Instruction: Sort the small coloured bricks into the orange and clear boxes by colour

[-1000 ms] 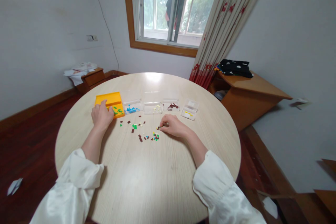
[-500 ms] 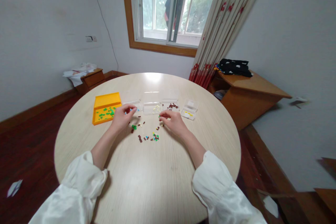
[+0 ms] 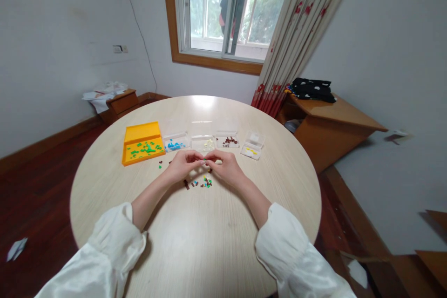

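My left hand (image 3: pixel 184 165) and my right hand (image 3: pixel 226 166) meet fingertip to fingertip above the middle of the table. Pinched between them is a small green building brick (image 3: pixel 205 160), mostly covered by the fingers. Just below the hands lies a cluster of loose green, brown, blue and yellow bricks (image 3: pixel 207 182). Brown bricks (image 3: pixel 186 185) are scattered to the left of that cluster. Beyond the left hand, a clear box holds blue bricks (image 3: pixel 174 145). Cream bricks (image 3: pixel 208 144) sit in another clear box behind the fingertips.
An open yellow box (image 3: pixel 142 134) with green bricks stands at the left. Toward the right are a clear box of brown bricks (image 3: pixel 230 141) and a smaller one with yellow bricks (image 3: pixel 250 151). All rest on a round wooden table (image 3: pixel 209 242). A side cabinet (image 3: pixel 335 116) stands right.
My left hand has moved right, away from the box of blue bricks, and now touches my right hand. My right hand has shifted slightly left with the green brick.
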{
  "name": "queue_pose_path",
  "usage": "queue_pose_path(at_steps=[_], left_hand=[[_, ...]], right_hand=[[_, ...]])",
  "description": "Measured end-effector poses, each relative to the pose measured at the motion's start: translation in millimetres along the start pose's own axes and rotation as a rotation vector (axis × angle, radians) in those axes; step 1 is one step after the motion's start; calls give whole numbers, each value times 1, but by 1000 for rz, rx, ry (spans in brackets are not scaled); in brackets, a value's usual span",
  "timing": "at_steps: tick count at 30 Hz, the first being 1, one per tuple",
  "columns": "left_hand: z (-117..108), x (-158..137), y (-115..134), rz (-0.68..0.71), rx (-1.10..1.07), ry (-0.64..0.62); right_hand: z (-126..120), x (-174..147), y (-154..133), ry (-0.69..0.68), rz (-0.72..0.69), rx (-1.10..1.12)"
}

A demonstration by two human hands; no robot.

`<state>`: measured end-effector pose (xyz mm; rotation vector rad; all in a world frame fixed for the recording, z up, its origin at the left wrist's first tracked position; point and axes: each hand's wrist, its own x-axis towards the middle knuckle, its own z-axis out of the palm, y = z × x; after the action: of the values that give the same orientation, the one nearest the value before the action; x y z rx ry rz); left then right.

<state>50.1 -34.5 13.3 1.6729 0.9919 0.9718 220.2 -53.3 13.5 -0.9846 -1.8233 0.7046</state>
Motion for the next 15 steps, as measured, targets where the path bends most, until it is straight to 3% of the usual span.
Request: queue_pose_path(at_steps=[6,10,12,15], left_hand=[[2,1,-3,20,-54,5],[-2,2,1,11,-82,90],[-11,4,2,5,-72,223],[-37,9,-2,28,-41,560]], right_hand=[[-1,-1,-4,-29,3,3],[-1,-1,-3,-42,46,16],[-1,-1,-2,-72,72,-15],[-2,-2,-2,-207,72,-115]])
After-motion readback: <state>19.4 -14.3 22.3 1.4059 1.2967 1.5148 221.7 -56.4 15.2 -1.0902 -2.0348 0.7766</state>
